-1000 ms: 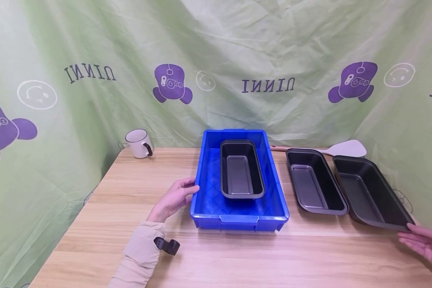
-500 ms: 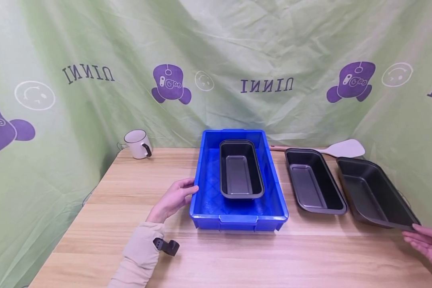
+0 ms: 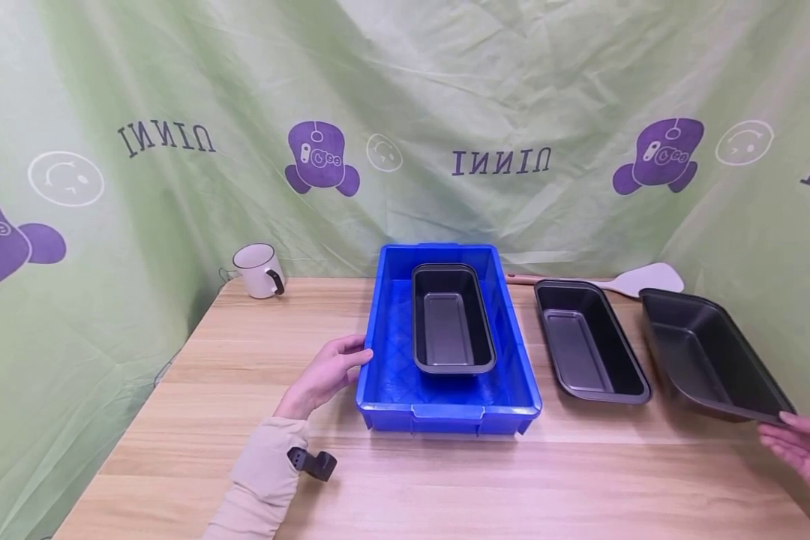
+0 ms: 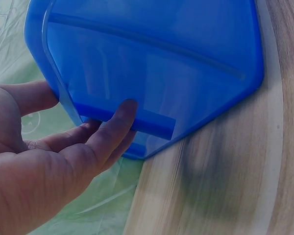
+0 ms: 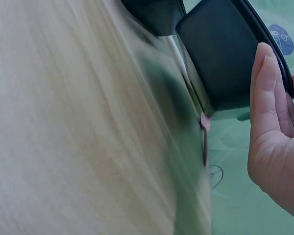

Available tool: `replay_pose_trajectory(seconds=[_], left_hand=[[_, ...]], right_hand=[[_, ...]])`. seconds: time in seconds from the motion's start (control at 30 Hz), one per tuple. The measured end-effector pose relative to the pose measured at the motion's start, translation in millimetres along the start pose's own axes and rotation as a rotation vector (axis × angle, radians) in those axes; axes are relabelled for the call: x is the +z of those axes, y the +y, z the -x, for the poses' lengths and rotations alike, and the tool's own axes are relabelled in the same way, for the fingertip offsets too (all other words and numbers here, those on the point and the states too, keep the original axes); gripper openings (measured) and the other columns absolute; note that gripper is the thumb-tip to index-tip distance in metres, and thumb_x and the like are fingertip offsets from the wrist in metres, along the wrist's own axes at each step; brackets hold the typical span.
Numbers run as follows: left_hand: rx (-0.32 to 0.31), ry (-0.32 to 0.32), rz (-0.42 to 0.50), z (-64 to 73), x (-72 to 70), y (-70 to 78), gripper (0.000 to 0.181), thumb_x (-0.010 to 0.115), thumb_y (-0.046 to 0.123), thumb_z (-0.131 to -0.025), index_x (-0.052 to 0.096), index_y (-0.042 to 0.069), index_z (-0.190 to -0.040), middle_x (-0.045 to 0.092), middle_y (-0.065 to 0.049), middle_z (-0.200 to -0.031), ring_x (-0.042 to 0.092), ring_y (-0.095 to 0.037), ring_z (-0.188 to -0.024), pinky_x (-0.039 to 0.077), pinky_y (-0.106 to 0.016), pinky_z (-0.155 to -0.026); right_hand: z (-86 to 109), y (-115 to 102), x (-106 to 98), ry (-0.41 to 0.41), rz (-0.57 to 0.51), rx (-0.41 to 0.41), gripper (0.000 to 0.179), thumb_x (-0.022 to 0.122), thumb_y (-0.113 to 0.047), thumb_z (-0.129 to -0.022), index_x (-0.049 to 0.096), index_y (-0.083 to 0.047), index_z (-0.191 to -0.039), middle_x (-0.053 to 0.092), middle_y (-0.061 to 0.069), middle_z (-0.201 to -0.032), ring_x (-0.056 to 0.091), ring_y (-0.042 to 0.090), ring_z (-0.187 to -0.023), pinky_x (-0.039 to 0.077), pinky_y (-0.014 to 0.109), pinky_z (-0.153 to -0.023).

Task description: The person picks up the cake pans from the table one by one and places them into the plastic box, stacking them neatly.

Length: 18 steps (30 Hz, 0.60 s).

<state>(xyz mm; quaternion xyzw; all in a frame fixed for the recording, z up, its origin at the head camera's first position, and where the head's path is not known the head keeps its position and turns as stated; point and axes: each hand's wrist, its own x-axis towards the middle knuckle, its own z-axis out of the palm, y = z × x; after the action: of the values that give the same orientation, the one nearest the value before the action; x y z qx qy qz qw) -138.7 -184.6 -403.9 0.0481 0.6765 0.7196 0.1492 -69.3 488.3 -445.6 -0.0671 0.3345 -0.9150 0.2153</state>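
My left hand holds the left wall of a blue plastic bin, thumb on the rim. In the left wrist view, the fingers lie against the outside of the bin. A dark loaf pan sits inside the bin. At the far right, my right hand pinches the near corner of another dark loaf pan. That pan looks raised and tilted over the tabletop in the right wrist view. A third loaf pan lies between it and the bin.
A white spatula with a pinkish handle lies along the back, partly behind the pans. At the back left stands a white mug with a black handle. A green printed curtain hangs behind and beside the wooden table.
The right hand has shifted the rightmost loaf pan to the right, widening the gap from the middle pan, and it looks lifted. The left hand and bin have stayed in place.
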Motion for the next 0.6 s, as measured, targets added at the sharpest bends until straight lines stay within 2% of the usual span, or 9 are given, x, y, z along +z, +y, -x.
replay_pose_trajectory(seconds=[0.13, 0.3, 0.6], left_hand=[[-0.002, 0.006, -0.006, -0.4, -0.2, -0.7, 0.049, 0.050, 0.003, -0.095, 0.035, -0.015, -0.138, 0.049, -0.023, -0.125, 0.055, -0.023, -0.107, 0.047, -0.040, -0.094], [0.005, 0.001, 0.003, 0.0, 0.1, 0.1, 0.049, 0.050, 0.002, -0.095, 0.034, -0.016, -0.138, 0.051, -0.021, -0.123, 0.056, -0.022, -0.107, 0.048, -0.039, -0.092], [0.004, -0.006, 0.017, 0.0, 0.8, 0.4, 0.049, 0.050, 0.002, -0.095, 0.034, -0.016, -0.138, 0.047, -0.026, -0.126, 0.056, -0.021, -0.105, 0.051, -0.033, -0.088]], right_hand=[[-3.6, -4, -1, -0.067, -0.048, 0.001, 0.044, 0.026, -0.006, -0.105, 0.066, 0.010, -0.104, 0.065, 0.029, -0.104, 0.065, 0.037, -0.100, 0.053, 0.035, -0.086], [-11.8, -4, 8, -0.159, -0.059, -0.027, 0.048, 0.020, -0.007, -0.105, 0.063, 0.012, -0.109, 0.062, 0.031, -0.110, 0.062, 0.039, -0.106, 0.050, 0.037, -0.092], [-23.1, 0, 29, -0.178, -0.010, -0.101, 0.051, 0.015, -0.005, -0.104, 0.063, 0.012, -0.111, 0.063, 0.031, -0.109, 0.063, 0.038, -0.104, 0.050, 0.037, -0.091]])
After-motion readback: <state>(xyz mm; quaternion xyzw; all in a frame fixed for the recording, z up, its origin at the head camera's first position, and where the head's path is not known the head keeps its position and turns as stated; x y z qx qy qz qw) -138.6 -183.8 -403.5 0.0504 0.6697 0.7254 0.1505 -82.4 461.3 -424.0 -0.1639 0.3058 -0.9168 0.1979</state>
